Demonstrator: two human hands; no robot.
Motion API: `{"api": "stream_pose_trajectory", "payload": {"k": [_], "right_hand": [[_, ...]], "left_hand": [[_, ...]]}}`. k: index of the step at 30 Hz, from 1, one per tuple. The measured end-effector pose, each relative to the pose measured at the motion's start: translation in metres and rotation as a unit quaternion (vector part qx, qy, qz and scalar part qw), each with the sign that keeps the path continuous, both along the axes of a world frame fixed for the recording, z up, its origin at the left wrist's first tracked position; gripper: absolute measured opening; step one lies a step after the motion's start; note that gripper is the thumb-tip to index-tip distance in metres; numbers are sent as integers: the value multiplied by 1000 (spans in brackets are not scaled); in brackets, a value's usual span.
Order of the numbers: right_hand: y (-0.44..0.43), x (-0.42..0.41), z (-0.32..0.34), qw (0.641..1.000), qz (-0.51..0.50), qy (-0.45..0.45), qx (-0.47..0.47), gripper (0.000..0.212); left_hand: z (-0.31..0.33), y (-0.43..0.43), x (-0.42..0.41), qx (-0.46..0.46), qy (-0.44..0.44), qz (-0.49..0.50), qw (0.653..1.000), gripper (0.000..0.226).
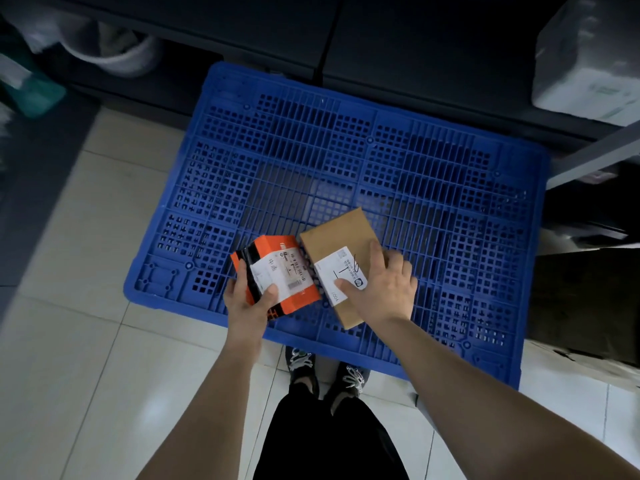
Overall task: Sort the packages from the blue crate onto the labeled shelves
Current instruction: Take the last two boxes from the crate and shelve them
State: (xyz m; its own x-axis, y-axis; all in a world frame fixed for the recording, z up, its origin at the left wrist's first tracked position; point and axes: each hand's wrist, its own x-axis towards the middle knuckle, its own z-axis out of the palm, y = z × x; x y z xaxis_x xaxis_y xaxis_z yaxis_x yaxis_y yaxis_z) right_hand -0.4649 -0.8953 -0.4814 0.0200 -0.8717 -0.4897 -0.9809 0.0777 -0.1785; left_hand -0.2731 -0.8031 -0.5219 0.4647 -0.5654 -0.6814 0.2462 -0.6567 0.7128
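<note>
Black shoes (325, 374) stand just short of the blue crate (346, 161), whose near edge carries the only two packages in view. Over that edge the left hand (249, 299) is closed around the orange package (277, 271), thumb on its white label, while the right hand (384, 289) lies spread and half-open on the brown package (341, 244), thumb pressing its label. To sort well, I judge each label should be read before turning to the dark shelves (398, 46) beyond the crate.
</note>
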Motion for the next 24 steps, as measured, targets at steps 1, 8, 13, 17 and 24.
{"api": "stream_pose_trajectory", "payload": {"k": [1,8,13,17,24], "right_hand": [[1,2,0,1000,1,-1,0,94],[7,17,-1,1000,14,-24,-1,93],[5,23,-4,993,-39,-113,3,93],[4,24,-9,978,-149,-145,13,73],[-3,33,13,933,-225,-272,66,43]], "left_hand": [[-1,1,2,5,-1,7,1000,79],[-11,16,12,96,27,-58,993,84],[-2,25,11,63,85,-42,993,70],[4,22,10,47,117,-10,992,57],[23,44,14,-18,117,45,992,57]]}}
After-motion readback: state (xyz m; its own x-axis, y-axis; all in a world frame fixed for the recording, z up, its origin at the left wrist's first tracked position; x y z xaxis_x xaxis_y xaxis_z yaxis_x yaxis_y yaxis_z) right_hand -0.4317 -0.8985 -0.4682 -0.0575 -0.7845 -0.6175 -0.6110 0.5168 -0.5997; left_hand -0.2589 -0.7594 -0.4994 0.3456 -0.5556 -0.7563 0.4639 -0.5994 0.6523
